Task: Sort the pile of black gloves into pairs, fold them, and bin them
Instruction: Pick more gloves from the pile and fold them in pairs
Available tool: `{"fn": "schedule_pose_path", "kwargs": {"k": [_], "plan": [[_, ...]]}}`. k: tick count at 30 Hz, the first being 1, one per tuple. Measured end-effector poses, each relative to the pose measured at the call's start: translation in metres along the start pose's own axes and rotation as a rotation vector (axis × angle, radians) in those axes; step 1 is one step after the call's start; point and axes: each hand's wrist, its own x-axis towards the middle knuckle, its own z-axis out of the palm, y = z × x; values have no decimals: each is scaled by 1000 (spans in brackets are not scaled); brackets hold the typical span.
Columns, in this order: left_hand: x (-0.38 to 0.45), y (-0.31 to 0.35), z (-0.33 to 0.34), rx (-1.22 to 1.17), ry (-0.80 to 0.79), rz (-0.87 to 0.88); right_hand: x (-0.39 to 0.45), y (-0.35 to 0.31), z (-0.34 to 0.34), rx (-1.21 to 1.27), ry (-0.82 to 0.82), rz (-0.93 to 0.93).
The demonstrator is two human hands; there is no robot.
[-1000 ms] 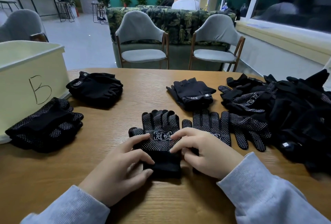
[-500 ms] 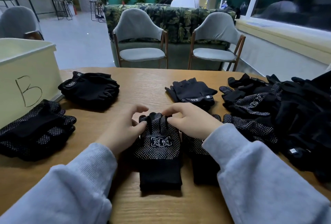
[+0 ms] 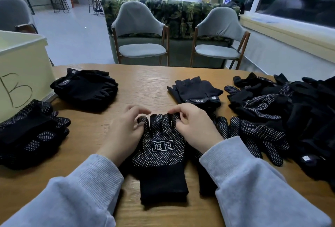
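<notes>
Step in hand: folding a matched pair. The dotted glove (image 3: 159, 147) lies flat on the table (image 3: 145, 81) straight in front of me, palm side up, cuff toward me, fingers pointing away. It looks like a second glove sits beneath it, but I can't confirm that from here.

My left hand (image 3: 125, 132) rests on the glove's left edge, thumb and forefinger closing on the outermost glove finger. My right hand (image 3: 192, 127) pinches the fingertips on the other side, fingers curled over the tips. Both hands grip cloth; neither is slack.

Next move, as I judge it: lift the fingertips together and bring them back toward the cuff, keeping both sides level so the layers don't slide apart. Then the bundle goes to the bin marked B (image 3: 23, 74) at my left, just beside the folded dotted stack (image 3: 30, 132).

Elsewhere: a folded plain stack (image 3: 85, 88) near the bin, a fingerless pair (image 3: 197, 90) beyond my right hand, another dotted glove (image 3: 253, 136) just right of my wrist, and the unsorted pile (image 3: 290, 114) at far right.

Change from a second ago: then my hands were lower, on the palm and cuff area, pressing flat. Since then they have moved up to the fingertips and gone from pressing to pinching. The glove has stayed put.
</notes>
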Motion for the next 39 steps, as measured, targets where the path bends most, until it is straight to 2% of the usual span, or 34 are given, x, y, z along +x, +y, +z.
{"fn": "schedule_pose_path", "kwargs": {"k": [3,5,8,13,18,22,26,28,31,35,39], "plan": [[4,-3,0,145,32,49,1,0,-1,-118,54,-70],[6,1,1,206,-35,74,1,-1,0,-128,66,-81],[8,-1,9,310,-153,72,1,-1,3,-170,-21,-87],[8,-2,13,404,-207,50,0,1,8,-206,-96,-92],[5,1,15,420,-104,55,-1,1,9,-189,-68,-135],[1,2,12,434,-119,15,-1,2,6,-301,-102,-85],[-2,3,5,395,-10,86,-1,4,-5,-367,-12,31],[-6,6,3,397,-56,155,-2,6,-9,-411,9,100],[-12,15,4,391,-209,213,-3,5,-7,-424,-14,128],[-13,17,8,461,-404,190,-3,3,-3,-421,10,20],[-14,14,7,439,-413,200,-4,-1,3,-385,-96,-107]]}}
